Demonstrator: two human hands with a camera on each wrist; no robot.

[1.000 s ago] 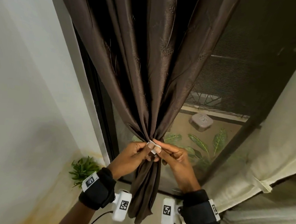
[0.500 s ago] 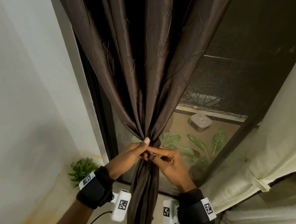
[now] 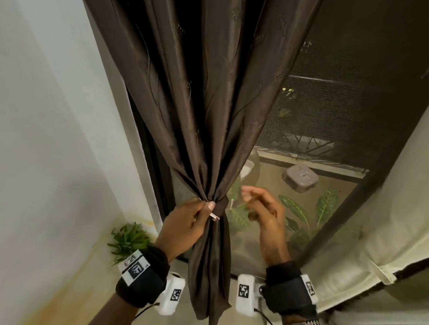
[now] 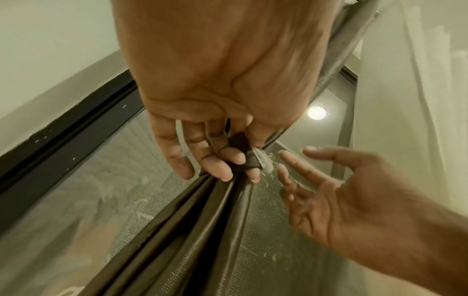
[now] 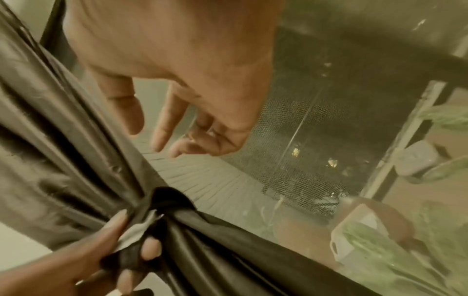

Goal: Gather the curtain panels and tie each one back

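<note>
The brown curtain (image 3: 207,106) runs off the top edge; the right hand (image 3: 263,211) is motion-blurred.

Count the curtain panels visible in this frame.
2: a brown curtain panel gathered at centre, its tieback held by the left hand; a cream curtain panel at right. More may hang outside the view.

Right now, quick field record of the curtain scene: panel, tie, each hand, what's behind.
panel: brown curtain bunched to a narrow waist, lower end hanging loose
tie: dark tieback band wrapped round the waist, pale end tab sticking out
left hand: left hand pinches the band's end at the waist
right hand: right hand off the fabric, fingers relaxed, holding nothing
other panel: cream curtain at right, untouched
behind: mesh screen, leafy plants past it
fastened: cannot tell
</note>
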